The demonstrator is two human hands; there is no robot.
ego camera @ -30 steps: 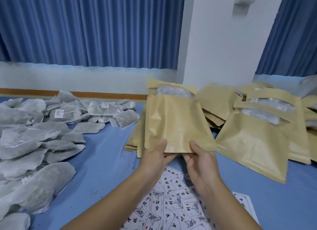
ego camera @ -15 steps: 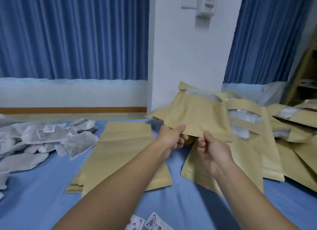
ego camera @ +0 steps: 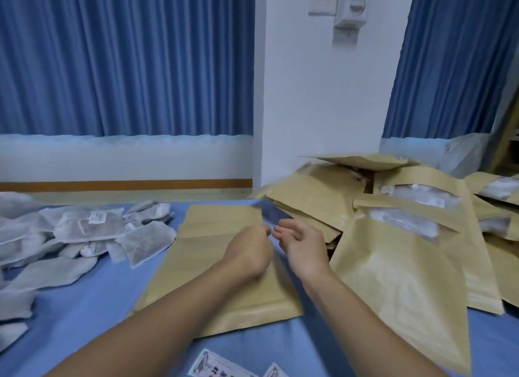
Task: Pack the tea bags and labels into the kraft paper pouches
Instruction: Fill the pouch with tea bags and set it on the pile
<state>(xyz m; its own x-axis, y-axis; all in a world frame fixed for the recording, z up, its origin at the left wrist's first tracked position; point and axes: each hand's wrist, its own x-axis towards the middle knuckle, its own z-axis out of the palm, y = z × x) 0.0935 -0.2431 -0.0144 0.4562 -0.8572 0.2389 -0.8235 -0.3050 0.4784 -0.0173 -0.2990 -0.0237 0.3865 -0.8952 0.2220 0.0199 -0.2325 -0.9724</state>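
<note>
My left hand (ego camera: pixel 250 250) and my right hand (ego camera: pixel 302 244) hover side by side above a flat stack of empty kraft paper pouches (ego camera: pixel 224 301). Both hands hold nothing, and their fingers are loosely curled. A pile of filled kraft pouches (ego camera: pixel 407 267) with clear windows lies to the right. One pouch (ego camera: pixel 356 160) sits blurred on top of that pile at the back. Grey tea bags (ego camera: pixel 92 225) are heaped on the left. Printed labels (ego camera: pixel 219 368) peek in at the bottom edge.
Everything lies on a blue cloth surface (ego camera: pixel 92 306). A white wall column (ego camera: pixel 323 95) with a switch stands behind the pouch pile, with blue curtains (ego camera: pixel 126 59) on both sides. A clear plastic bag (ego camera: pixel 463 154) sits at the far right.
Both hands held a filled pouch by its bottom edge and carried it right toward the pile. They have let go and now hang empty over the flat stack.
</note>
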